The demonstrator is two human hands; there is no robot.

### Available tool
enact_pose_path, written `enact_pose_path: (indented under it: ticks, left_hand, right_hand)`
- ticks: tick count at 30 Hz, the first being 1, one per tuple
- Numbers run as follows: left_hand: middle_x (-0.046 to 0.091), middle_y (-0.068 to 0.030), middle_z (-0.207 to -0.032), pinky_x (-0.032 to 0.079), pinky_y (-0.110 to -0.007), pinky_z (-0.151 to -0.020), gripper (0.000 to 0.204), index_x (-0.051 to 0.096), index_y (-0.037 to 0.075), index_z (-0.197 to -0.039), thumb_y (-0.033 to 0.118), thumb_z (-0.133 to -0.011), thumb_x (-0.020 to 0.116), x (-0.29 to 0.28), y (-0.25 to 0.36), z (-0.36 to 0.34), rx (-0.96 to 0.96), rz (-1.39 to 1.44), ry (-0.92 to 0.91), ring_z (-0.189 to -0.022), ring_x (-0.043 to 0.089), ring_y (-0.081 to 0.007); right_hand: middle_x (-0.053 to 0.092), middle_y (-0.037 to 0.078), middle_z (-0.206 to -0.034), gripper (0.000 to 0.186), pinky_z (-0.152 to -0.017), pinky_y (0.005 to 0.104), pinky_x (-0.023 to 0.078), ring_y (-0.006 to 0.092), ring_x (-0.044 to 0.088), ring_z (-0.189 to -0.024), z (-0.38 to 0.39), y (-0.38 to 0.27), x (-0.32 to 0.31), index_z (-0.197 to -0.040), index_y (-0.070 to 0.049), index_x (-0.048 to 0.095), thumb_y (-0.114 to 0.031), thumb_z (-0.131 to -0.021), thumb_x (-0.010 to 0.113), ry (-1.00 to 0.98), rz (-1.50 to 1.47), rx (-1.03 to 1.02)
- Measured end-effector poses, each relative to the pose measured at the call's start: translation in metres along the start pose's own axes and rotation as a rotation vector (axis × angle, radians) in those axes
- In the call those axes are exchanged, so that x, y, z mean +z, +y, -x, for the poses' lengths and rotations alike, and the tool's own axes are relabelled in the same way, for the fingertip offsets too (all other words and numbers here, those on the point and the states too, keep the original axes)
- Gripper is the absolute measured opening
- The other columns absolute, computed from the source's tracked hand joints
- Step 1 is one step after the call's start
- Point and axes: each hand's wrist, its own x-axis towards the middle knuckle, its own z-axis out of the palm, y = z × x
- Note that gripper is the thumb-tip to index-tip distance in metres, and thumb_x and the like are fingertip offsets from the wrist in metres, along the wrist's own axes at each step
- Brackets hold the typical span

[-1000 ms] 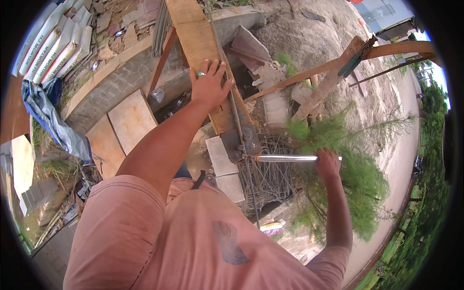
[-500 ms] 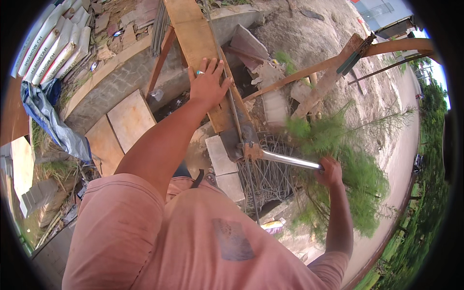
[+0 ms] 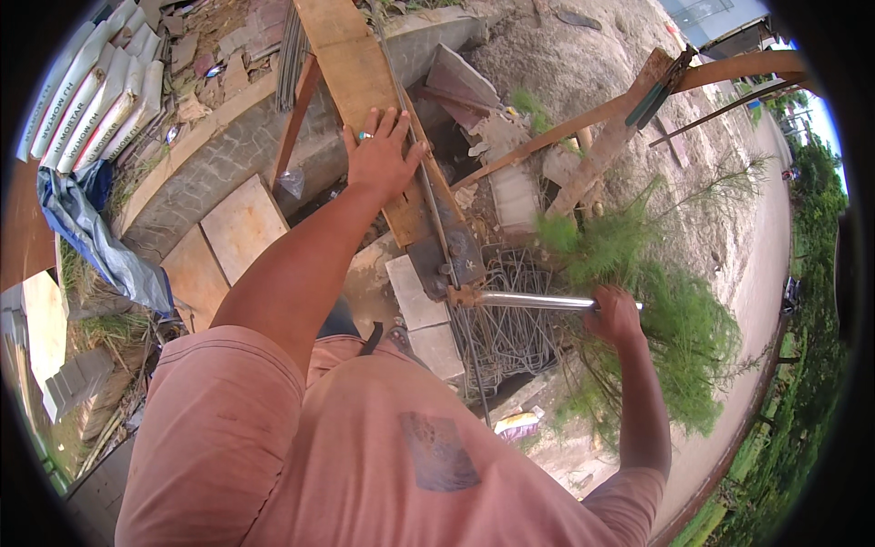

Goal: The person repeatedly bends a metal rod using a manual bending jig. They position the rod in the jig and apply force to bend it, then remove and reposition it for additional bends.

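My left hand lies flat with fingers spread on a long wooden plank, its thumb side over a thin steel rod. The rod runs lengthwise along the plank and on toward me past its near end. A dark metal plate sits at that end. Beside it, the rusty head of a bending lever meets the rod. My right hand is closed round the lever's shiny pipe handle, with the pipe's tip sticking out past my fist.
Bent wire frames are heaped under the lever. A feathery green plant stands around my right hand. Pale blocks and boards lie near the plank, and stacked bags stand at far left. A wooden brace reaches right.
The lever's handle end has swung slightly away from me, and its head has shifted left. My right hand now grips a little short of the pipe's tip. My left hand stays on the plank.
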Motion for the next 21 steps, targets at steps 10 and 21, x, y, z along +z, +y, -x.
enact_pose_path:
  ticks: [10, 21]
  left_hand:
    - [0.026, -0.0021, -0.157, 0.009, -0.058, -0.116, 0.062, 0.03, 0.019, -0.15, 0.053, -0.098, 0.035, 0.0, 0.001, -0.001, 0.002, -0.023, 0.004, -0.146, 0.015, -0.0229]
    - [0.027, -0.0025, -0.156, 0.009, -0.058, -0.116, 0.062, 0.032, 0.018, -0.149, 0.052, -0.097, 0.037, 0.007, -0.004, -0.002, 0.011, 0.002, 0.044, -0.146, 0.016, -0.0229]
  right_hand:
    - [0.068, 0.016, -0.082, 0.016, -0.073, 0.0473, 0.05, 0.0353, 0.066, -0.081, -0.058, -0.008, -0.029, -0.082, -0.009, 0.067, -0.019, -0.075, 0.058, -0.312, 0.212, 0.146]
    - [0.066, 0.016, -0.08, 0.01, -0.077, 0.0464, 0.046, 0.0355, 0.063, -0.083, -0.032, -0.012, 0.011, -0.08, -0.008, 0.067, -0.01, -0.072, 0.061, -0.062, 0.106, 0.268]
